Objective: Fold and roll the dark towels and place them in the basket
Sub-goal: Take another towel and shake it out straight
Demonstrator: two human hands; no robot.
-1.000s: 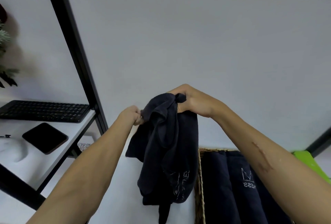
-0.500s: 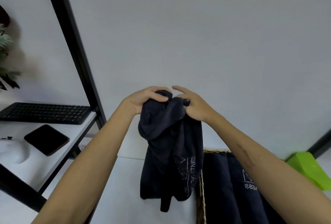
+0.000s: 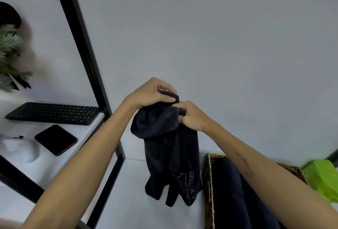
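A dark navy towel [image 3: 170, 153] with pale lettering near its lower edge hangs bunched in the air above the white table. My left hand [image 3: 151, 94] pinches its top edge from above. Just to the right, my right hand [image 3: 192, 116] grips the same top edge, and the two hands almost touch. A woven basket [image 3: 208, 183] stands at the lower right under my right forearm. Rolled dark towels [image 3: 230, 192] lie inside the basket.
A black shelf frame [image 3: 82, 45] slants across the left. On the white shelf lie a black keyboard [image 3: 53, 113] and a dark phone [image 3: 55, 140]. A plant [image 3: 9, 55] is at the far left. A bright green object [image 3: 321, 177] sits right of the basket.
My hands came together at the towel's top edge; the left hand rose over the cloth and now pinches it from above. The towel hangs more gathered.
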